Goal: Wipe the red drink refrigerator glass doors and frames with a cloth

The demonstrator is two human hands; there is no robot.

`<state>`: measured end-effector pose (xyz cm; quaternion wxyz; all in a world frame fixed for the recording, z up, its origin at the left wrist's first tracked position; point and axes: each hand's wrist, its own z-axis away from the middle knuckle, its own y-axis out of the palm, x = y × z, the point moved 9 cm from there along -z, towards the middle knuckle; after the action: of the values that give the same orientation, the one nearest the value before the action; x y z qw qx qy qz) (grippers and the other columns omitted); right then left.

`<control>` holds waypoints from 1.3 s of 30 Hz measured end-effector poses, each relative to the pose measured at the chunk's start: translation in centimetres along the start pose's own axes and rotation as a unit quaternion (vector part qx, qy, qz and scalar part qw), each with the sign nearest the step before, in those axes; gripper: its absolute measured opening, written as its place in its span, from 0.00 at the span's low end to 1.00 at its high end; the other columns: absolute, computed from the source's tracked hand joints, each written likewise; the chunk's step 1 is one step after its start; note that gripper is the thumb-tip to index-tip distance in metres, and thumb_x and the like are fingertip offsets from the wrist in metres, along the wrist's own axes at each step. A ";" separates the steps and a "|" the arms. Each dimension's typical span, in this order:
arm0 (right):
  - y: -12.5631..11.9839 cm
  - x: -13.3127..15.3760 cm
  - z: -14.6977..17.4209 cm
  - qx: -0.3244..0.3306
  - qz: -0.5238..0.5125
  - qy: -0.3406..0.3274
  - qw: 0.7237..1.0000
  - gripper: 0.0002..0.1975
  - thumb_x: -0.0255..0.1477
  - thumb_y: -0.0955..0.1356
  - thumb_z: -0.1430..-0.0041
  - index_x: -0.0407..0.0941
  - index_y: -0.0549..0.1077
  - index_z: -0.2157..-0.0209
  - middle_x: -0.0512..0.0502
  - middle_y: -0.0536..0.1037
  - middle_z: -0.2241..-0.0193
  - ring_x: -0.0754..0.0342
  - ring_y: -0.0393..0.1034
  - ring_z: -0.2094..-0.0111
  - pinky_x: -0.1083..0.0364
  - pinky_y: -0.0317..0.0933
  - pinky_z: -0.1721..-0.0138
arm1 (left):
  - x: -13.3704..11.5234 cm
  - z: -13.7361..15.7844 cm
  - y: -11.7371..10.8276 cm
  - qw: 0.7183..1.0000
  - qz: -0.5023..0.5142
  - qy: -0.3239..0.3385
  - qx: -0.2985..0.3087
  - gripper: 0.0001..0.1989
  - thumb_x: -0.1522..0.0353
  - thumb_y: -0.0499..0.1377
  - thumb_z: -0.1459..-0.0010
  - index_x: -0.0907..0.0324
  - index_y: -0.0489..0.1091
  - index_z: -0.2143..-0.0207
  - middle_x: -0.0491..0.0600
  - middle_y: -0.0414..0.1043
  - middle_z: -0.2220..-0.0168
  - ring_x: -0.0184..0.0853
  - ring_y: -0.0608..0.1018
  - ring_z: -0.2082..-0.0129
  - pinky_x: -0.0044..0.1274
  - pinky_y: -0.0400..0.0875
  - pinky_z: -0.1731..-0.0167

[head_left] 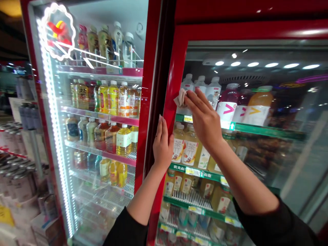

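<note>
Crumpled off-white wipe [180,98], cloth or paper, is pinched in the fingertips of the right hand [205,118] at the left edge of the clear glass pane [256,51], below its upper left corner, where the glossy red door frame [176,68] begins. Left hand [164,145], its fingers straight and close together, lies along the frame's left edge, lower than the wipe. Behind the pane, clear plastic bottles with white caps [214,90] stand near the right hand.
</note>
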<state>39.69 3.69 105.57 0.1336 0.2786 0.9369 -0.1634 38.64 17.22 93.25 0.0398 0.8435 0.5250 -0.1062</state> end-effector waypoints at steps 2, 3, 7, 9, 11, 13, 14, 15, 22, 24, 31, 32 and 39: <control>1.4 0.9 -0.6 0.020 -0.009 0.003 1.000 0.34 0.18 0.59 0.24 0.60 0.62 0.24 0.53 0.70 0.27 0.41 0.55 0.22 0.32 0.61 0.24 | 0.1 0.0 0.0 1.000 -0.011 0.008 -0.008 0.43 0.73 0.49 0.22 0.40 0.25 0.19 0.48 0.38 0.17 0.41 0.50 0.19 0.43 0.59 0.21; 2.2 1.6 -0.5 0.040 -0.015 -0.004 0.999 0.34 0.18 0.60 0.24 0.59 0.63 0.25 0.53 0.70 0.27 0.41 0.55 0.22 0.32 0.61 0.24 | 0.2 0.1 0.1 1.000 -0.016 0.015 -0.011 0.43 0.73 0.49 0.22 0.41 0.25 0.19 0.48 0.38 0.17 0.41 0.51 0.19 0.43 0.59 0.21; 2.6 3.2 2.1 0.101 -0.043 -0.038 0.993 0.29 0.19 0.61 0.23 0.53 0.69 0.27 0.50 0.71 0.28 0.43 0.58 0.23 0.35 0.62 0.24 | 0.5 0.3 0.5 0.999 -0.038 0.024 -0.010 0.44 0.71 0.50 0.21 0.41 0.22 0.19 0.48 0.38 0.17 0.41 0.51 0.19 0.41 0.60 0.21; 1.4 2.3 3.4 0.091 -0.049 -0.024 0.994 0.28 0.20 0.59 0.23 0.53 0.70 0.28 0.50 0.72 0.28 0.44 0.59 0.24 0.37 0.63 0.24 | 0.5 0.2 0.6 0.999 -0.045 0.007 0.010 0.44 0.69 0.49 0.21 0.41 0.19 0.20 0.47 0.34 0.17 0.41 0.49 0.19 0.41 0.59 0.21; 0.2 0.6 3.6 0.060 -0.047 0.015 0.997 0.29 0.20 0.58 0.23 0.55 0.70 0.28 0.52 0.72 0.28 0.43 0.59 0.23 0.36 0.63 0.24 | 0.4 -0.1 0.8 0.998 -0.039 -0.020 0.045 0.45 0.68 0.50 0.21 0.42 0.18 0.20 0.46 0.29 0.17 0.43 0.47 0.19 0.42 0.57 0.20; -0.1 -0.8 2.8 0.029 -0.040 0.055 0.997 0.30 0.21 0.57 0.23 0.57 0.69 0.28 0.54 0.72 0.28 0.43 0.57 0.23 0.34 0.62 0.24 | 0.3 -0.2 1.0 0.996 -0.023 -0.043 0.070 0.45 0.69 0.50 0.21 0.42 0.17 0.21 0.45 0.25 0.18 0.45 0.46 0.18 0.44 0.56 0.20; 0.1 -1.0 2.2 0.018 -0.037 0.066 0.997 0.31 0.21 0.57 0.23 0.58 0.68 0.27 0.55 0.71 0.28 0.42 0.56 0.22 0.33 0.62 0.24 | 0.3 -0.2 1.0 0.996 -0.016 -0.046 0.070 0.45 0.70 0.50 0.22 0.42 0.17 0.21 0.44 0.25 0.18 0.45 0.45 0.18 0.45 0.55 0.20; 0.5 -0.9 1.6 0.010 -0.035 0.068 0.997 0.31 0.22 0.57 0.23 0.58 0.67 0.26 0.55 0.71 0.28 0.42 0.55 0.22 0.33 0.62 0.25 | 0.2 -0.2 0.8 0.997 -0.013 -0.043 0.061 0.45 0.71 0.49 0.22 0.41 0.17 0.21 0.43 0.25 0.18 0.44 0.46 0.18 0.45 0.55 0.20; 2.1 3.1 3.3 0.075 -0.027 -0.001 0.997 0.32 0.19 0.59 0.23 0.53 0.62 0.24 0.50 0.70 0.27 0.44 0.57 0.23 0.38 0.62 0.24 | 0.5 0.2 0.6 0.999 -0.039 0.003 0.011 0.43 0.71 0.47 0.21 0.40 0.19 0.20 0.44 0.32 0.17 0.40 0.47 0.19 0.41 0.54 0.20; 1.1 2.9 4.8 0.079 -0.014 -0.017 0.997 0.32 0.18 0.60 0.23 0.51 0.62 0.24 0.48 0.69 0.26 0.44 0.57 0.23 0.39 0.62 0.23 | 0.7 0.2 0.7 1.000 -0.014 -0.004 0.018 0.41 0.69 0.47 0.20 0.41 0.23 0.19 0.46 0.33 0.17 0.42 0.47 0.19 0.42 0.53 0.20; -0.2 -0.4 2.4 -0.034 0.043 0.045 0.997 0.37 0.14 0.55 0.25 0.54 0.56 0.22 0.49 0.68 0.26 0.44 0.53 0.22 0.38 0.61 0.23 | -0.4 0.3 -0.2 0.998 -0.007 0.038 -0.044 0.40 0.72 0.50 0.22 0.41 0.33 0.18 0.48 0.43 0.18 0.41 0.54 0.20 0.39 0.58 0.21; 0.3 -0.1 1.8 -0.037 0.041 0.045 0.997 0.38 0.14 0.56 0.25 0.55 0.55 0.22 0.49 0.68 0.26 0.44 0.53 0.22 0.37 0.61 0.23 | -0.6 0.4 -0.2 0.997 -0.018 0.051 -0.047 0.40 0.74 0.49 0.22 0.41 0.33 0.18 0.48 0.44 0.18 0.41 0.55 0.20 0.40 0.58 0.21; 0.9 2.4 4.7 0.048 0.041 -0.032 0.997 0.38 0.16 0.61 0.25 0.50 0.49 0.20 0.44 0.66 0.25 0.44 0.54 0.22 0.40 0.63 0.24 | -1.9 0.8 -0.1 0.988 -0.095 0.106 -0.055 0.40 0.79 0.46 0.24 0.50 0.34 0.18 0.51 0.50 0.20 0.40 0.56 0.21 0.40 0.60 0.21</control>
<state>38.97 3.75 100.26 0.1560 0.3178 0.9110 -0.2116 37.65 15.47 92.84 0.0204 0.7929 0.6090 0.0093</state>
